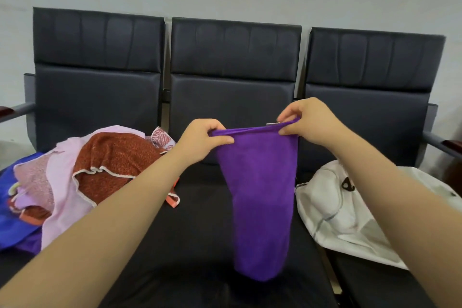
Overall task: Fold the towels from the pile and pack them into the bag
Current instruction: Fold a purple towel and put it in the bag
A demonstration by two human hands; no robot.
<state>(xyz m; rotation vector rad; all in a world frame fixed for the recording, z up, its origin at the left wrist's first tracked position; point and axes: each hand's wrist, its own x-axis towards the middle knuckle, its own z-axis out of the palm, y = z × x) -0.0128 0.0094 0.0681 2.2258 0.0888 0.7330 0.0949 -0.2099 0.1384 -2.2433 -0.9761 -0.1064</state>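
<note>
Folding seems under way: the left hand [200,137] and right hand [305,120] each hold in a pinching grip a top corner of the purple towel [260,195] hanging over the middle seat [195,232], which probably needs halving next, before the bag [337,210] right of that seat.

No text, brand or number can be read. A black printed mark [347,185] on the white bag [332,210] is only partly in view and illegible. A small pale tag [272,123] at the purple towel's [260,195] top edge is too small to read
</note>
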